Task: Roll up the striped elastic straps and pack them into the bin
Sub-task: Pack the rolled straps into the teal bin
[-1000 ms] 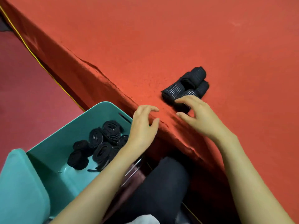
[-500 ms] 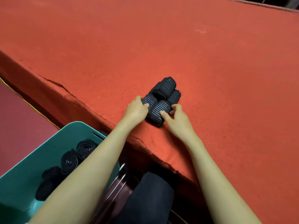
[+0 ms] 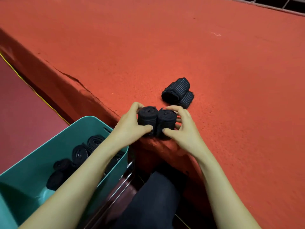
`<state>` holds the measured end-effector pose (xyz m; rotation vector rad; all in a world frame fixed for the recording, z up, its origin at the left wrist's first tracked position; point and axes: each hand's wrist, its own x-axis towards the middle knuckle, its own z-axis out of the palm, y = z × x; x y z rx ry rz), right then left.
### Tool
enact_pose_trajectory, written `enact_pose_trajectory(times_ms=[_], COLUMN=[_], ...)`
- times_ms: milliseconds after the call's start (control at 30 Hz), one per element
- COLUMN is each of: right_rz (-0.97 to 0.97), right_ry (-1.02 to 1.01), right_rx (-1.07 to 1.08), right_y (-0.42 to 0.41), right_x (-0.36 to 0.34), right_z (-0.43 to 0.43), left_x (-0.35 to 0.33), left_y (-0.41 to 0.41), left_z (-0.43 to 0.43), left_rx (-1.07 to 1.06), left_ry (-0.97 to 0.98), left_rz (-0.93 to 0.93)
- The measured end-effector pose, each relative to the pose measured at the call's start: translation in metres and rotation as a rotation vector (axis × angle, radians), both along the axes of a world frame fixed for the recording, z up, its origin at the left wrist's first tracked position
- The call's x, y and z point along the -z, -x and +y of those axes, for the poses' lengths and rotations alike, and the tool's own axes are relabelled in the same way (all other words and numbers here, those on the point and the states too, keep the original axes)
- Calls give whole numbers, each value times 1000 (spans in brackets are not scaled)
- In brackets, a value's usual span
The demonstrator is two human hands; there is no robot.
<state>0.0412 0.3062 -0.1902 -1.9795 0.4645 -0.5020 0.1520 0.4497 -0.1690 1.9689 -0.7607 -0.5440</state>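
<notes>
Both hands work at the table edge, centre of frame.

My left hand (image 3: 130,124) grips the left roll (image 3: 147,118), thumb across its near face and fingers curled behind. My right hand (image 3: 184,131) mirrors it on the right roll (image 3: 166,120), thumb in front and fingers hooked round the far side. Neither hand has slack.

Both rolls stand on end, spiral up, pressed flank to flank. I judge the squeeze is deliberate: elastic wants to spring open, and each roll pins the other's loose tail. I cannot tell whether they rest on the red table cover (image 3: 198,55) or hang just above it.

The two spare rolls (image 3: 176,90) lie on their sides a little up and right of my hands. One leans on the other, pale stripes showing, and both are apart from my fingers.

The teal bin (image 3: 74,129) sits lower left, below the table edge, and my left forearm crosses over its right-hand wall. The packed rolls (image 3: 82,151) lie dark in its bottom, mostly spiral up. My arm hides some of them, so the count is unclear.

- Step in hand, as I read it: taking this pair to the bin as one bundle.
- Next move calls for a swing down and left over the rim, keeping the pinch until they are low inside.
- Risk: letting go high, so a tail flicks out and a roll unwinds.
- Two rolls remain on the cover after this.
</notes>
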Motion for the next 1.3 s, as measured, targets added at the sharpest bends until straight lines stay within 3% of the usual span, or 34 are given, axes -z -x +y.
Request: enact_pose_trajectory(times_ms=[200, 400, 567, 733, 900, 1067, 1300], right_rz=[-3, 68, 176, 423, 568, 601, 600], right_ry=[-11, 251, 385, 524, 631, 680, 766], right_rx=[-316, -569, -760, -988, -1136, -1221, -1280], right_y=[-19, -80, -114, -126, -128, -128, -128], right_x=[-13, 3, 32, 59, 68, 76, 89], right_z=[52, 106, 146, 157, 160, 171, 185], left_x=[-4, 36, 76, 107, 121, 125, 138], left_y=[9, 15, 18, 22, 27, 28, 32], left_z=[82, 136, 160, 177, 184, 195, 200], left_rx=[-160, -614, -845, -900, -806, -759, -625], left_ry=[87, 213, 99, 24, -80, -181, -503], left_rz=[-82, -11, 41, 260, 333, 311, 192])
